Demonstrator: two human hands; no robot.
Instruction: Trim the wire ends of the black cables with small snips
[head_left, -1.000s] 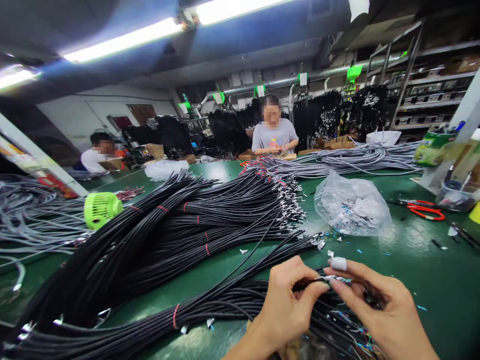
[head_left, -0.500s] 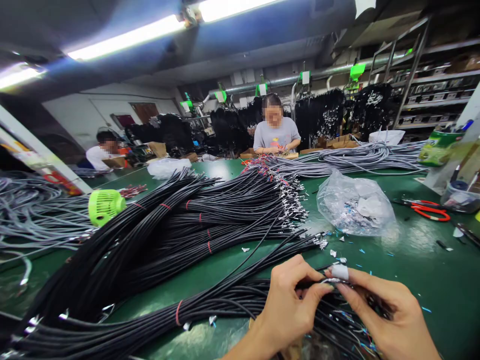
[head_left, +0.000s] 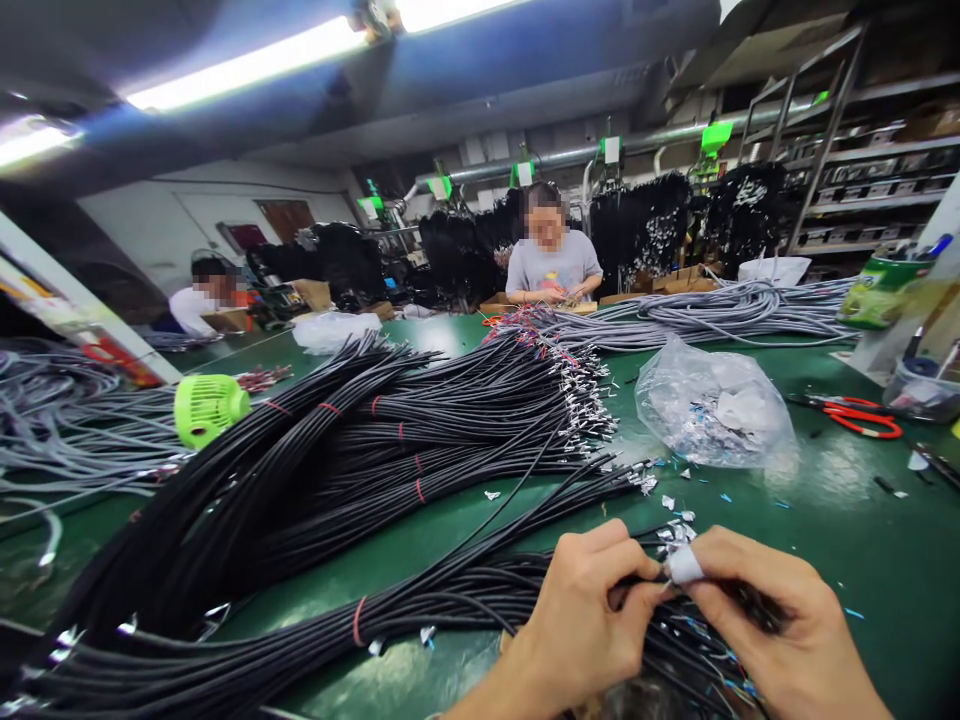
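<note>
1. Head view: the left hand (head_left: 585, 610) and right hand (head_left: 787, 620) pinch a cable end (head_left: 667, 575) between their fingertips; its tip is mostly hidden.
2. Done, by judgement: black cables (head_left: 465, 435), left of and beyond the left hand, lie bundled, silvery tips exposed.
3. Remaining, by judgement: the pinched end; possibly the coloured wires (head_left: 739, 682) below the right hand.
4. Change from earlier frame: white finger wrap (head_left: 684, 565) sits lower, beside the left fingertips; less silvery material shows between them.
</note>
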